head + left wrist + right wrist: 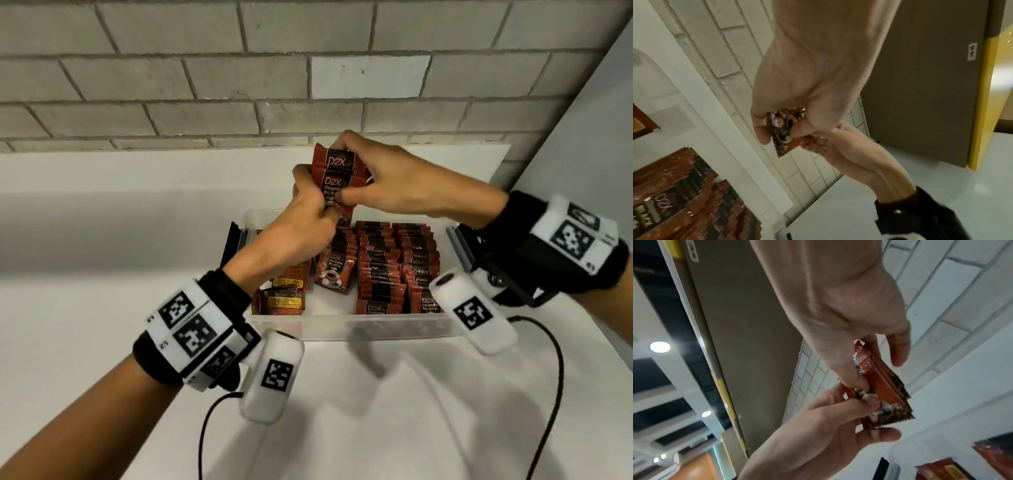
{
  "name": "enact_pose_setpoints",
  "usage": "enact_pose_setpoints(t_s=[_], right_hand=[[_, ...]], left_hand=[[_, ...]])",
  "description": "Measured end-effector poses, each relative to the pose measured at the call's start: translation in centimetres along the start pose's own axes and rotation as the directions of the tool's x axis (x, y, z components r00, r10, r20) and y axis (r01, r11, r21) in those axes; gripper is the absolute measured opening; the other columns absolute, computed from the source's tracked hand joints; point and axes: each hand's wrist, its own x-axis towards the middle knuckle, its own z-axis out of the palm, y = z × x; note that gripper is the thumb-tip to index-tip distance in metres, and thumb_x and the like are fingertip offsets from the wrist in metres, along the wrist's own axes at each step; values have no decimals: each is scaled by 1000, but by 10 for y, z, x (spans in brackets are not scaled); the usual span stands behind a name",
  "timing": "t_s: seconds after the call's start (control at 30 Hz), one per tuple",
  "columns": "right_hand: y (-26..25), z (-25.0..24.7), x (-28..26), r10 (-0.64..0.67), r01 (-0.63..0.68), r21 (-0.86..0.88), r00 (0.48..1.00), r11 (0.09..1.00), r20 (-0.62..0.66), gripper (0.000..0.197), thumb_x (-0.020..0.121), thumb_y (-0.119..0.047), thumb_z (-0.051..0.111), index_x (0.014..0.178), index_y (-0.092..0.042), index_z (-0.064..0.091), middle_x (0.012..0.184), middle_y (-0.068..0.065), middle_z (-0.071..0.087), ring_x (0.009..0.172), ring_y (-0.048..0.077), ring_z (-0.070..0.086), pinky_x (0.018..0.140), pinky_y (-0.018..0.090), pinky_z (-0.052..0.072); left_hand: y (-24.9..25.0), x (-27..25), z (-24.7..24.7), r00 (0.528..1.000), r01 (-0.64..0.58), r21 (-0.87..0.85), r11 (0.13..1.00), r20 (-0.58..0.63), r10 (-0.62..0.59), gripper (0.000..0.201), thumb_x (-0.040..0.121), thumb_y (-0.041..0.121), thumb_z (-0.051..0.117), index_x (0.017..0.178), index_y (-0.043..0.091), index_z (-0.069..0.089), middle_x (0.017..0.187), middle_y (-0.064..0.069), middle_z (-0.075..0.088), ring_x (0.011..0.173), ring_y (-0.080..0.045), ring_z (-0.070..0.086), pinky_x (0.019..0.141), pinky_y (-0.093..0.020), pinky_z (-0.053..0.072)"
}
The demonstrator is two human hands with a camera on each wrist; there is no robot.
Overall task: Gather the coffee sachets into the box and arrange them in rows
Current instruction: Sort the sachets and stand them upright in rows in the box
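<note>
Inside the clear box (346, 327), upright rows of sachets (397, 263) fill the half from 12 round to 5 o'clock, leaving no gap to reach between them. At 9 o'clock a few flat sachets (284, 294) lie loose, with bare box floor showing at about 6 to 7 o'clock. Over the far rim at 12 o'clock, the left hand (301, 222) and right hand (394, 181) hold a raised bundle of sachets (337, 178), blocking entry from above there. The brick wall (239, 85) closes off the far side. The white surface (102, 240) lies open at 9 and 6 o'clock, crossed by two black cables (551, 394).
</note>
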Motion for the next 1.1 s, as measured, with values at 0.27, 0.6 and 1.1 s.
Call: enact_pose_setpoints(t_s=[0.27,0.6,1.1], right_hand=[[22,47,19,197,-110,-199,847,974,494,42,81,-23,71,116,-12,50,93,-4,58,81,15,57,67,24,48],[42,99,22,233,58,-426,766,903,599,39,83,-21,70,112,-1,55,69,-2,47,57,11,44,44,19,33],[51,81,32,204,-31,-403,896,915,395,75,78,-35,74,135,-9,33,128,8,41,116,24,41,88,33,44]], left_hand=[[-39,-9,-5,820,247,238,939,466,-333,22,99,11,44,120,11,48,119,-7,59,114,-19,54,102,-35,44],[-80,22,-11,709,542,167,824,435,-555,22,90,-12,43,100,5,53,106,-15,54,89,-15,57,75,-17,48],[-84,24,12,645,599,140,788,500,-579,33,82,-6,65,114,-1,58,120,-15,63,113,-24,60,101,-34,47]])
